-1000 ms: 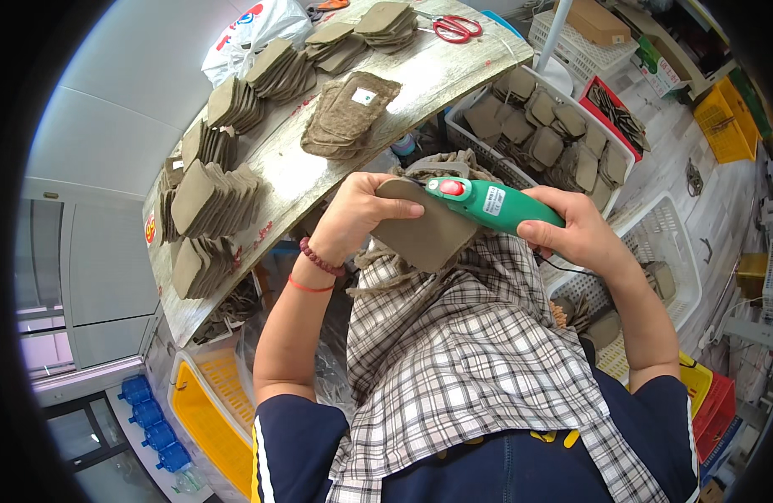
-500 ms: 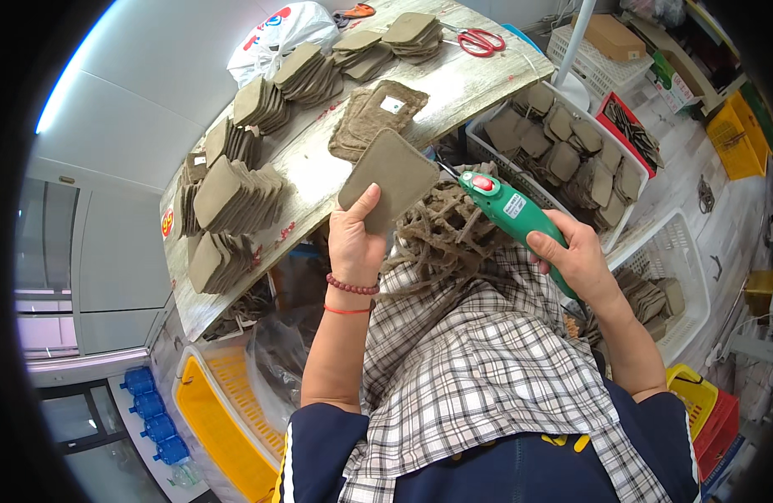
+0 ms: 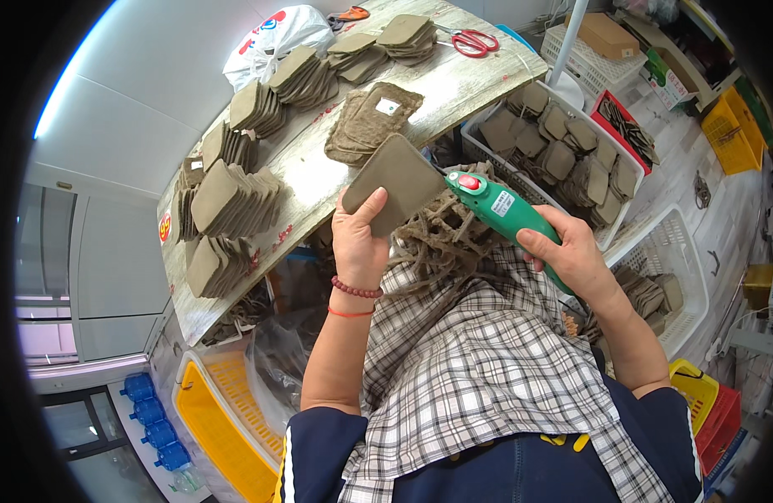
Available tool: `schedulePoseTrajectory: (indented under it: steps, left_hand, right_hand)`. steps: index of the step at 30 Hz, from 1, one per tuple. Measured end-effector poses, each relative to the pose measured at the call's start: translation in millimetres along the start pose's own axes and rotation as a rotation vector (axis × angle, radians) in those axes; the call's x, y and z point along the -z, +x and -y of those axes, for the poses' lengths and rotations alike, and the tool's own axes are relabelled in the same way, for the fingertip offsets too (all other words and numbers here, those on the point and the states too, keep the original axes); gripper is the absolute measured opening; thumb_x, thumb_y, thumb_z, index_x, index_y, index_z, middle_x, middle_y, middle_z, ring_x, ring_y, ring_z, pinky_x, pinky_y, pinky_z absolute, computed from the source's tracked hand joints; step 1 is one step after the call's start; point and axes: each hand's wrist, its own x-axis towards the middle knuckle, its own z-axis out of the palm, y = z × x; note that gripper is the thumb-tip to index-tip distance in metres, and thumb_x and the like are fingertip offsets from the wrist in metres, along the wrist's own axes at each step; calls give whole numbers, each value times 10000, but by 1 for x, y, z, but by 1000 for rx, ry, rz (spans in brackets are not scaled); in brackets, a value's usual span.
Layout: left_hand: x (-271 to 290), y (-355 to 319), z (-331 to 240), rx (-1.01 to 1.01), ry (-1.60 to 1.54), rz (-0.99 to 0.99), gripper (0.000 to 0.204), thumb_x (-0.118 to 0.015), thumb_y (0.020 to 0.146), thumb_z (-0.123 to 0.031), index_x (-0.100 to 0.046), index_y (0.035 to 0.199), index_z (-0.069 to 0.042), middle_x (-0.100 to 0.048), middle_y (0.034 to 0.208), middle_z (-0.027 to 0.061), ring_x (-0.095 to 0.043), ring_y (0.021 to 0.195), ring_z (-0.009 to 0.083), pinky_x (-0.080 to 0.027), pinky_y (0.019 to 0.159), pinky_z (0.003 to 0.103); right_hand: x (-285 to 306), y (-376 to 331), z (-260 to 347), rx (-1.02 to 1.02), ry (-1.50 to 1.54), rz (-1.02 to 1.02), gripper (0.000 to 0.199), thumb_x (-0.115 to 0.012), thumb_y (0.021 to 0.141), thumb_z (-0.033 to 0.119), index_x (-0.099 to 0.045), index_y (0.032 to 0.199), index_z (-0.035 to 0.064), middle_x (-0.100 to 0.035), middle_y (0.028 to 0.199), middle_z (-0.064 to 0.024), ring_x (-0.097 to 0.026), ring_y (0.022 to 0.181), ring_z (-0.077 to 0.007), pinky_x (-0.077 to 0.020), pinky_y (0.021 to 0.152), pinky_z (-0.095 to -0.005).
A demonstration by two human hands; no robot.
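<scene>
My left hand (image 3: 361, 233) grips a square olive-brown fabric pad (image 3: 395, 180) with rounded corners, thumb on top and fingers beneath. My right hand (image 3: 567, 258) is wrapped around green electric scissors (image 3: 505, 211) with a red switch. Their front end meets the pad's right edge; the blade is mostly hidden there. Below the pad, a tangle of brown fabric offcut strips (image 3: 441, 239) lies on my checked apron (image 3: 479, 360). Rough-edged fuzzy pads (image 3: 371, 121), the top one with a white label, rest on the table just beyond my left hand.
On the table (image 3: 307, 180) stand several stacks of pads (image 3: 236, 197), red-handled scissors (image 3: 474, 42) and a white plastic bag (image 3: 277, 42). To the right are a white crate of pads (image 3: 558, 155) and another white crate (image 3: 684, 277). A yellow basket (image 3: 223, 427) sits at lower left.
The electric scissors have come left against the pad's right edge, so their tip no longer shows. My left hand has tilted the pad slightly. Both hands keep their hold.
</scene>
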Motion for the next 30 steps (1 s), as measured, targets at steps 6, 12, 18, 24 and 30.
schedulePoseTrajectory:
  steps: [6, 12, 18, 24, 30]
  left_hand:
    - [-2, -6, 11, 18, -4, -24, 289, -674, 819, 45, -569, 1081, -15, -664, 1008, 82, -651, 889, 186, -545, 790, 327]
    - [10, -3, 1, -99, 46, -111, 298, -649, 841, 27, -554, 1122, -1, -645, 1061, 101, -634, 944, 211, -525, 846, 342]
    - [99, 74, -44, -393, -172, -449, 249, -508, 906, -10, -512, 1144, 61, -584, 1134, 145, -577, 1039, 256, -475, 940, 374]
    - [106, 97, -28, -247, 13, -632, 278, -579, 864, -32, -505, 1110, 74, -586, 1081, 118, -533, 1015, 220, -388, 947, 338]
    - [39, 63, 17, -938, 1299, -488, 709, -689, 816, -163, -335, 1401, 26, -410, 1383, 197, -319, 1339, 296, -191, 1130, 443]
  right_hand:
    - [-10, 9, 0, 5, 34, -20, 380, -655, 900, 287, -597, 1125, -14, -576, 730, -4, -522, 606, -54, -452, 539, -211]
    - [-16, 29, 3, 49, -2, -100, 363, -649, 902, 290, -608, 1097, -14, -582, 725, -9, -522, 587, -59, -452, 547, -223]
    - [5, 20, -6, 20, -15, -210, 382, -643, 903, 319, -611, 1096, -10, -587, 730, -17, -523, 593, -60, -449, 557, -224]
    - [16, 9, -16, -7, -5, -281, 391, -619, 913, 378, -586, 1044, 11, -575, 732, -22, -502, 588, -55, -410, 547, -202]
    - [23, 3, -24, -30, 11, -319, 382, -633, 910, 341, -600, 1068, -5, -587, 731, -22, -505, 580, -57, -420, 543, -208]
